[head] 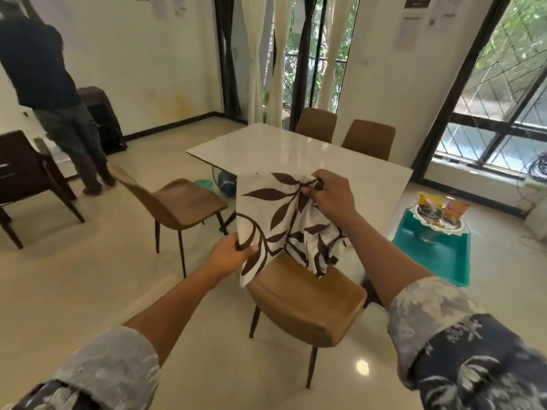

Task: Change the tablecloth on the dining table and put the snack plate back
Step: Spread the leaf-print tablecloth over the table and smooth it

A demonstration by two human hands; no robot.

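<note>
Tablecloth (275, 216) hangs between left hand (229, 257) and right hand (333, 198), both grips clutching it.

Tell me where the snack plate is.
Head view, right side: the snack plate sits on a teal tub on the floor, beside the dining table.

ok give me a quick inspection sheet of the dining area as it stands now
surface: white glossy dining table bare, no cloth laid
job's things: white cloth with brown leaf print held bunched above a brown padded chair; lace-edged snack plate sits on a teal plastic tub on the floor
clutter: green and blue items under the table, unclear
hands: left hand grips the cloth's lower edge; right hand pinches its top
cables: dark coil by the right window
surroundings: a person stands far left
</note>
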